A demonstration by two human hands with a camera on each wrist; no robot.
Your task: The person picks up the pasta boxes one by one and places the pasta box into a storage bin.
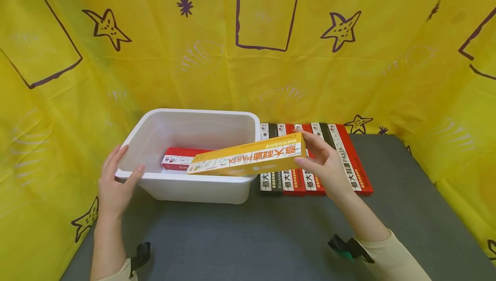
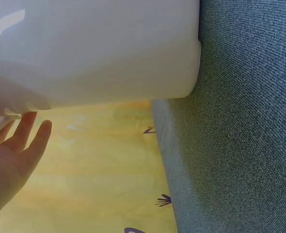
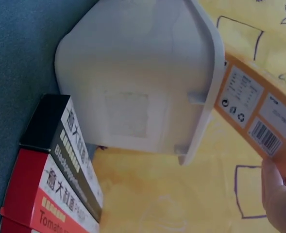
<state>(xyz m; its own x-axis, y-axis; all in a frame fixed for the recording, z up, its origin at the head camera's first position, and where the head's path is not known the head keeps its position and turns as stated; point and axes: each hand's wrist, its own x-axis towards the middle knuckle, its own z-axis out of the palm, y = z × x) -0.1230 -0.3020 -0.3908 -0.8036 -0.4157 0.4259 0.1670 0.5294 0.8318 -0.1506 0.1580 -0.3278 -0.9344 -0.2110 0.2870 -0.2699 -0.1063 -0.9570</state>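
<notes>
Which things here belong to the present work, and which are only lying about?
Belong to the work:
yellow box, in the right hand
white bin, touched by the left hand
red box inside the bin
probably the pasta boxes beside the bin

Only surroundings:
yellow curtain
grey table

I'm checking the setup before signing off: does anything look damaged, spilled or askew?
Nothing looks spilled or damaged. The long yellow cardboard pasta box tilts, but the right hand holds it over the white rectangular plastic bin.

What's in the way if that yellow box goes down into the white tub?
The right rim of the white tub could catch the yellow box, whose end in the right hand sticks out past it. Inside lies a red box, partly hidden.
</notes>
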